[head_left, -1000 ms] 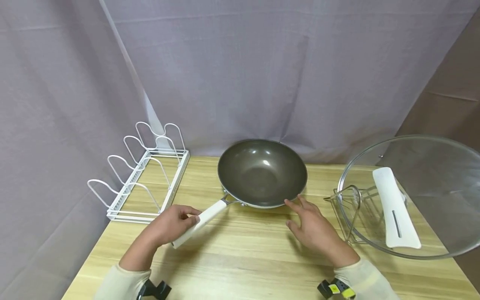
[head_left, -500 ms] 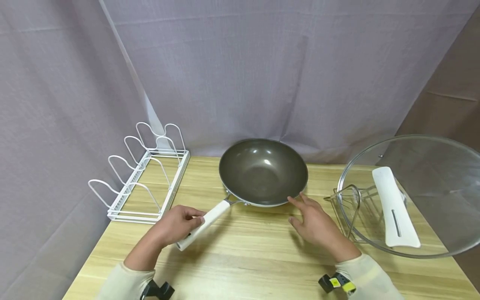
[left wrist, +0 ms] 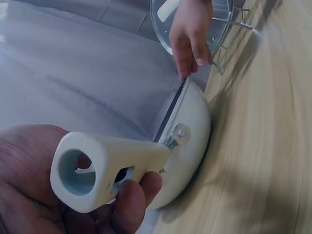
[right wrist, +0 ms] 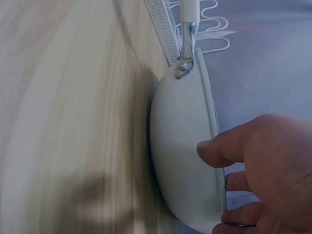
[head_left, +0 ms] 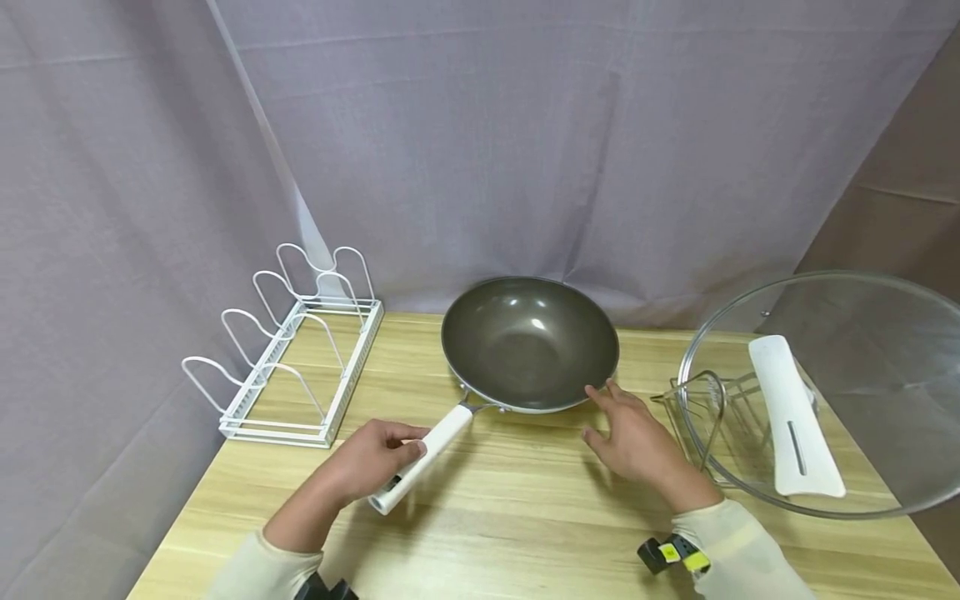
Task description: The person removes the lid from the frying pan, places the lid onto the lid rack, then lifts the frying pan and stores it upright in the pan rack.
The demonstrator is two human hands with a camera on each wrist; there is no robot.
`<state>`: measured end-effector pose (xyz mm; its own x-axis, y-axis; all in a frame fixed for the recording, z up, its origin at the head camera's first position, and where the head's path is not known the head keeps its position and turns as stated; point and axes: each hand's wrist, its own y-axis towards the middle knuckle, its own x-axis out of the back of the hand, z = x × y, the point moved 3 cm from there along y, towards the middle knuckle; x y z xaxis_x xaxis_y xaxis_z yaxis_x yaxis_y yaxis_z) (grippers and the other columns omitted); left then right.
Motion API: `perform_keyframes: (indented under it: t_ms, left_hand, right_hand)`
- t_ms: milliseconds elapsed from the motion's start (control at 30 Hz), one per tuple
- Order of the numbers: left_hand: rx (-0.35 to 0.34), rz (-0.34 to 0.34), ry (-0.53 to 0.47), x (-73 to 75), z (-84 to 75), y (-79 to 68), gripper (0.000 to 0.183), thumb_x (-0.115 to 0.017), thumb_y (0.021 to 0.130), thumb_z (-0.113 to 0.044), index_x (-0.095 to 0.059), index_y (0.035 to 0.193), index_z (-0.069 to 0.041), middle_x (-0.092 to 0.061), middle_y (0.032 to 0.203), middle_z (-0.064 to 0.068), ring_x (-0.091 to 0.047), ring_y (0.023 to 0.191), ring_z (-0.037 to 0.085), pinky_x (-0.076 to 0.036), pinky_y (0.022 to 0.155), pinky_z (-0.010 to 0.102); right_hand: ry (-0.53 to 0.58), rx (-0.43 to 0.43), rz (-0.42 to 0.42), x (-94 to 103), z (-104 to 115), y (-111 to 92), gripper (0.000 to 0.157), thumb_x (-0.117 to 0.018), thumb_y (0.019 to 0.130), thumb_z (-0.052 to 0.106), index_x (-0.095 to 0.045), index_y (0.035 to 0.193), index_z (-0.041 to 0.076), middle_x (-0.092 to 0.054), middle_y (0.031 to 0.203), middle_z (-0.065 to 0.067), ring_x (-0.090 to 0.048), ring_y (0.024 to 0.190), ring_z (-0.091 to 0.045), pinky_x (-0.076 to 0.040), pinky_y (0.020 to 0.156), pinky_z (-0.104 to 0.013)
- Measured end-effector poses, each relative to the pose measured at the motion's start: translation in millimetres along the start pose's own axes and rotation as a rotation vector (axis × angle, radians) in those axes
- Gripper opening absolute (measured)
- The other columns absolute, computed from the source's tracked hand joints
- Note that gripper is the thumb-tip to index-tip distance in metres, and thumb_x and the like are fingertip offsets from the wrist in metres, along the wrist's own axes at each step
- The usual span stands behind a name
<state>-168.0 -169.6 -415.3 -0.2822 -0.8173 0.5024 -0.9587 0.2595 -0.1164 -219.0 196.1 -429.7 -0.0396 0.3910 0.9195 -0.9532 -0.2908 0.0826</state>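
Note:
A deep frying pan (head_left: pixel 528 342), dark inside and cream outside, sits on the wooden table with its white handle (head_left: pixel 442 433) angled towards the front left. My left hand (head_left: pixel 375 458) grips that handle, thumb on top; in the left wrist view, fingertips (left wrist: pixel 129 202) curl against the handle's slotted underside near its hollow end. My right hand (head_left: pixel 633 437) is at the pan's near right rim with loosely extended fingers. In the right wrist view, the thumb (right wrist: pixel 209 152) lies by the pan's cream outer wall (right wrist: pixel 180 131) and the other fingers reach over the rim.
To the left stands a white wire rack (head_left: pixel 352 371) with several upright loops. On the right, a large glass lid (head_left: pixel 862 333) with a white handle (head_left: pixel 795 425) leans on a metal wire stand (head_left: pixel 693 425). A grey curtain (head_left: pixel 480 150) hangs behind the table (head_left: pixel 510 533).
The pan's handle has swung a little to the right and nearer me, with my left hand on it. My right fingertips have shifted slightly right and farther along the rim.

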Motion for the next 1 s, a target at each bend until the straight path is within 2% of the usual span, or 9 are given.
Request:
perform_keyframes:
  t_ms: [100, 233, 667, 900, 1000]
  left_hand:
    - [0.007, 0.001, 0.004, -4.1, -1.2, -0.1, 0.034, -0.065, 0.100, -0.020, -0.070, 0.131, -0.007, -0.072, 0.098, 0.006, -0.063, 0.078, 0.017, -0.054, 0.070, 0.036]
    - [0.015, 0.035, -0.008, -11.1, -4.5, -1.6, 0.037, -0.065, 0.101, -0.022, -0.067, 0.136, -0.010, -0.070, 0.094, 0.004, -0.063, 0.078, 0.017, -0.054, 0.070, 0.036]
    - [0.032, 0.145, -0.171, -33.9, -11.5, -5.1, 0.047, -0.063, 0.103, -0.026, -0.056, 0.147, -0.011, -0.065, 0.090, 0.009, -0.063, 0.077, 0.020, -0.055, 0.068, 0.036]
    - [0.032, 0.162, -0.234, -46.9, -13.7, -4.7, 0.050, -0.063, 0.103, -0.026, -0.052, 0.150, -0.011, -0.062, 0.090, 0.012, -0.061, 0.078, 0.021, -0.055, 0.068, 0.034]
    - [0.030, 0.165, -0.232, -52.7, -15.6, -5.1, 0.051, -0.064, 0.103, -0.027, -0.052, 0.151, -0.012, -0.060, 0.087, 0.011, -0.057, 0.071, 0.018, -0.052, 0.060, 0.030]
  right_hand:
    - [0.000, -0.004, 0.010, 0.1, -1.3, 1.5, 0.072, -0.069, 0.095, 0.030, -0.041, 0.154, 0.001, -0.025, 0.158, -0.035, -0.033, 0.139, -0.057, -0.034, 0.104, -0.072]
    - [-0.003, -0.005, 0.016, 0.9, -2.9, 3.7, 0.076, -0.072, 0.094, 0.030, -0.038, 0.155, 0.000, -0.023, 0.159, -0.034, -0.034, 0.138, -0.058, -0.036, 0.102, -0.072]
    - [-0.009, -0.011, 0.031, 4.0, -13.3, 14.9, 0.083, -0.071, 0.093, 0.031, -0.031, 0.157, -0.003, -0.020, 0.161, -0.034, -0.035, 0.137, -0.060, -0.040, 0.100, -0.071]
    - [-0.018, -0.036, 0.054, 4.9, -19.7, 19.9, 0.084, -0.071, 0.094, 0.029, -0.028, 0.158, -0.004, -0.018, 0.161, -0.034, -0.032, 0.138, -0.059, -0.037, 0.100, -0.073]
    - [-0.023, -0.032, 0.057, 5.9, -21.1, 22.1, 0.085, -0.072, 0.093, 0.029, -0.028, 0.157, -0.005, -0.018, 0.161, -0.034, -0.033, 0.138, -0.059, -0.037, 0.101, -0.073]
